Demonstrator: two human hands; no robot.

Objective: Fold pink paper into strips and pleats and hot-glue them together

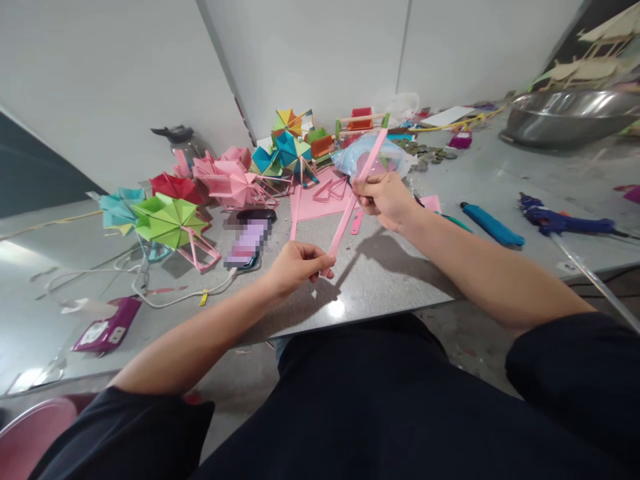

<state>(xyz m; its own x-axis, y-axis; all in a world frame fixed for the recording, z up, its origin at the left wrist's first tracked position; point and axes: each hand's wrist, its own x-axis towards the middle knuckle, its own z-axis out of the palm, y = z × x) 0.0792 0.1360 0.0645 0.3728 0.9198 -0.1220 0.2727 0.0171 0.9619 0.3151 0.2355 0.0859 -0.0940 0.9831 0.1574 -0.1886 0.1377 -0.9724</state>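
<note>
On the head view I count two hands on one pink strip (345, 223): the left hand (295, 267) pinches its lower end, the right hand (387, 200) grips it past the middle. I see it slanting above the grey table (400, 288), long, narrow, flat and evenly pale. Around it I count one phone (247, 243), one blue glue gun (570, 219) and one steel bowl (565, 123). The purple pack (126, 313) carries white labels, too small for me to read.
</note>
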